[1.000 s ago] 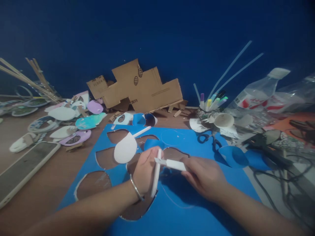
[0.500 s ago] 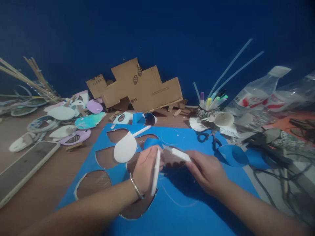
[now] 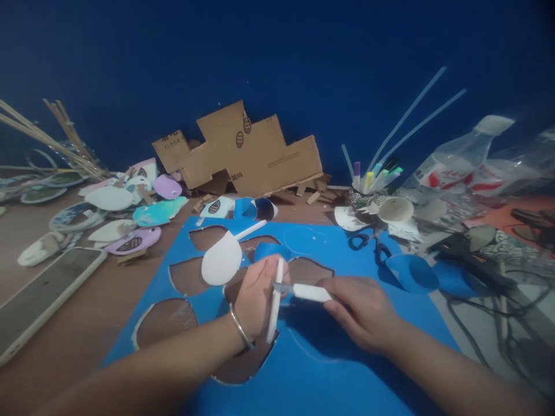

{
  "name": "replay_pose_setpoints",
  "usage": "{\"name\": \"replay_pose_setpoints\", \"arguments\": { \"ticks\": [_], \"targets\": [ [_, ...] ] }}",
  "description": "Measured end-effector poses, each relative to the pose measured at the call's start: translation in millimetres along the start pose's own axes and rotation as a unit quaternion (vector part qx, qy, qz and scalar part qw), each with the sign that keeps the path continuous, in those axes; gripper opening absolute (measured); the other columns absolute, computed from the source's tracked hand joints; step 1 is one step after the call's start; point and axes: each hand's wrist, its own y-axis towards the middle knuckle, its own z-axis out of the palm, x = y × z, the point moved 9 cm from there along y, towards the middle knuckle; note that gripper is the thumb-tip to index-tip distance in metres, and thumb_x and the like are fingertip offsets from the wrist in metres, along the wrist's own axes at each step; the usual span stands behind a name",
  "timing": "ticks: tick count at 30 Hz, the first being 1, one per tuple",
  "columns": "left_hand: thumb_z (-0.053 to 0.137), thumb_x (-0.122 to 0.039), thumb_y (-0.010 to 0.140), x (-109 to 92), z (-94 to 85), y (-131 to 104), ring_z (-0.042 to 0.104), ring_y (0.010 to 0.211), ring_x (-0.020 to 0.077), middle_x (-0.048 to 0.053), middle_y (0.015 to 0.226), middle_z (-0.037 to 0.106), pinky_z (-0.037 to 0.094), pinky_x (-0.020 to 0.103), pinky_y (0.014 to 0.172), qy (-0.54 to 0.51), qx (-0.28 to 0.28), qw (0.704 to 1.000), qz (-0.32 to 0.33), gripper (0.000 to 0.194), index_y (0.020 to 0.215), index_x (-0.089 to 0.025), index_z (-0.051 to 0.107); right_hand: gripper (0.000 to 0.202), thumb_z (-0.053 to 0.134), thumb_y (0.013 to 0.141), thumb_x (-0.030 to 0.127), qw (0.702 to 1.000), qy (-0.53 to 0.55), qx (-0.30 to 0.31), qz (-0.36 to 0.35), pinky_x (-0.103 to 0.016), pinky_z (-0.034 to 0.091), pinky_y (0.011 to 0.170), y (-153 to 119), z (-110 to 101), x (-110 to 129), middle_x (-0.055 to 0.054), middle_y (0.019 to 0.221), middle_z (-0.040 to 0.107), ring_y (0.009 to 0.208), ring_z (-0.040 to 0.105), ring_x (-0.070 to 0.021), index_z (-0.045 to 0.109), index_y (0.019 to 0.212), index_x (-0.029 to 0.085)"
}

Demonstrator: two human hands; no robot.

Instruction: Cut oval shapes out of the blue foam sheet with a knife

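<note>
My left hand, with a silver bangle at the wrist, grips a thin white piece held on edge. In my right hand is a white-handled knife. Its blade meets the right face of the white piece, partway down. Both hands are above a blue sheet with several rounded openings cut through it. Left of my left hand, a white teardrop-shaped cutout lies beside a thin white stick.
Scissors and blue curled pieces lie at the right, near dark cables. A phone and painted cutouts are at the left. Behind stand cardboard, a pen holder and plastic bottles.
My right hand has shifted slightly down and left, bringing the knife blade against the white piece. My left hand and the piece are nearly where they were.
</note>
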Motion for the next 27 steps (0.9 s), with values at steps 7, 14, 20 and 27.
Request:
{"name": "replay_pose_setpoints", "arguments": {
  "ticks": [7,14,20,27],
  "targets": [
    [0.041,-0.049,0.082,-5.7,5.0,-2.4,0.03,0.042,0.0063,-0.004,0.048,0.037,0.024,0.02,0.039,-0.001,0.001,1.0,0.006,0.041,0.056,-0.016,0.04,0.021,0.037,0.088,0.027,1.0,-0.022,-0.005,-0.003,-0.025,0.036,0.055,0.3,0.1,4.5,-0.003,0.071,0.061,0.061,0.055,-0.0134,0.054,0.09,0.016],
    [0.039,-0.051,0.082,-2.7,4.0,-1.3,0.031,0.044,0.0064,-0.004,0.049,0.035,0.025,0.019,0.041,-0.001,0.006,1.0,0.005,0.043,0.057,-0.016,0.041,0.02,0.039,0.086,0.027,0.998,-0.051,-0.02,-0.008,-0.025,0.032,0.053,0.9,-3.8,2.6,-0.002,0.068,0.059,0.058,0.052,-0.0136,0.055,0.088,0.016],
    [0.035,-0.05,0.084,4.2,-2.8,-1.9,0.029,0.045,0.0073,-0.003,0.051,0.033,0.024,0.02,0.041,0.012,-0.002,1.0,0.002,0.042,0.058,-0.017,0.041,0.019,0.039,0.086,0.027,0.997,-0.07,-0.026,-0.012,-0.025,0.033,0.054,1.6,-4.5,2.5,-0.002,0.068,0.06,0.06,0.053,-0.014,0.055,0.088,0.017],
    [0.037,-0.051,0.082,-2.4,2.2,-4.4,0.029,0.043,0.007,-0.003,0.048,0.033,0.022,0.021,0.04,0.02,-0.012,1.0,0.004,0.043,0.057,-0.016,0.041,0.021,0.039,0.087,0.029,0.995,-0.087,-0.04,-0.018,-0.025,0.031,0.052,2.8,-4.1,9.8,-0.003,0.067,0.058,0.058,0.05,-0.0136,0.055,0.088,0.016]
  ]
}}
